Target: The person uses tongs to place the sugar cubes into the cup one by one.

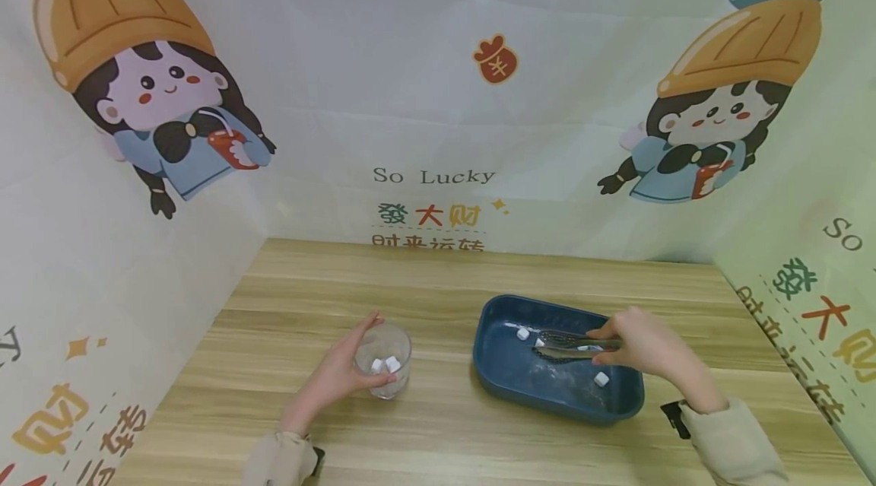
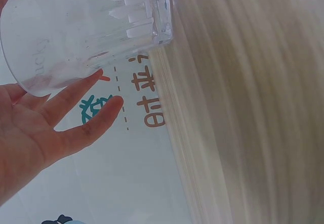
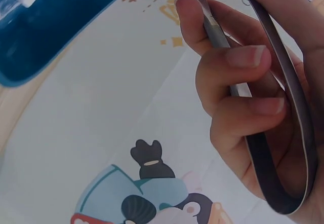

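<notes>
Grip, right: right hand (image 1: 643, 341) clamped on metal tongs (image 1: 566, 354), fingers curled round both arms; tong tips stand slightly apart, a white cube (image 1: 540, 343) showing at the gap. Cannot tell whether the tips pinch it.
Grip, left: left hand (image 1: 335, 373) clamped on a clear glass (image 1: 390, 335), thumb on the near side, fingers round the far side; in the left wrist view two fingers reach along the wall fairly straight.
Backdrop: pale printed sheet (image 1: 328, 52) on back and both sides, bearing cartoon figures (image 1: 735, 22) in orange hats, "So Lucky" lettering (image 1: 433, 176) and a small red pouch motif (image 1: 496, 60).
Table: wood-grain top (image 1: 438, 433), under tray and glass.
Tray: dark blue, rounded rectangle (image 1: 547, 387), right of the glass and well apart from it; tong tips lie within its outline.
Sleeves: cream cuffs (image 1: 728, 436) at both wrists, a black piece (image 1: 676, 420) beside the right one.
Tongs: bent end inside the right palm, arms pointing left over the tray.
Glass: upright on the table, mouth up, two white cubes (image 1: 392, 363) visible inside.
Loose cubes: one (image 1: 523, 334) left of the tips, one (image 1: 601, 379) nearer the tray's front right; another white patch shows partly behind the tongs.
</notes>
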Action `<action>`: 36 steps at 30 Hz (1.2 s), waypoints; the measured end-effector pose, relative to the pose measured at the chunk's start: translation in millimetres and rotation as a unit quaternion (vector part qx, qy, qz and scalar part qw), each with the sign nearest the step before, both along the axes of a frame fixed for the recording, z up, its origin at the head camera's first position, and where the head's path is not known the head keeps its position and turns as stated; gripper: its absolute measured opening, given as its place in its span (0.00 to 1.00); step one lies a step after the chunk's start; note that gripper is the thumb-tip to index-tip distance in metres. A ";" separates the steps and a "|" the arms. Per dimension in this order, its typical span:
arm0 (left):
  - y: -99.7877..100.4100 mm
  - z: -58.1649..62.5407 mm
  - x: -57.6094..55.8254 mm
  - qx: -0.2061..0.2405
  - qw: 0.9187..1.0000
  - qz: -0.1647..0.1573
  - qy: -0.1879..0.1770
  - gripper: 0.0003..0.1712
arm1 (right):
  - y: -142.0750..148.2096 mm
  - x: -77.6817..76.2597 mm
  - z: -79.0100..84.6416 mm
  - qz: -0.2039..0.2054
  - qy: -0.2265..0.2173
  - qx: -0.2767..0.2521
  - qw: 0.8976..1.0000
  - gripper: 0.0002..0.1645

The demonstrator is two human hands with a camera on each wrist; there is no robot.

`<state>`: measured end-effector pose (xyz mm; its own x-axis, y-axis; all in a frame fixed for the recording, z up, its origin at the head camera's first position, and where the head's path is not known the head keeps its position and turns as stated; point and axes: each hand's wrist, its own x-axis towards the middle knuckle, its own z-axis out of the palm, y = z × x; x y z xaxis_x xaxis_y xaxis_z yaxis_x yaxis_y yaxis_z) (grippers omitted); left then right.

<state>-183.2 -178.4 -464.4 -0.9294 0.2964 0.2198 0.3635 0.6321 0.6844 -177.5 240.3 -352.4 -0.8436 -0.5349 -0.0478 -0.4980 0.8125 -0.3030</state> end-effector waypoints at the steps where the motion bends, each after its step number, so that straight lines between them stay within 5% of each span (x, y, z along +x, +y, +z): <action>1: 0.0 0.1 0.0 -0.001 1.000 0.000 0.000 0.59 | 1.2 0.3 0.4 -0.004 0.001 0.006 1.000 0.19; 17: 0.3 0.9 -0.2 -0.003 1.000 -0.003 0.013 0.57 | 17.0 4.5 10.6 -0.055 0.031 0.075 0.995 0.19; 36: -0.3 0.6 0.1 -0.006 1.000 -0.001 0.002 0.57 | 21.9 -11.0 -4.5 -0.089 0.060 0.100 0.989 0.16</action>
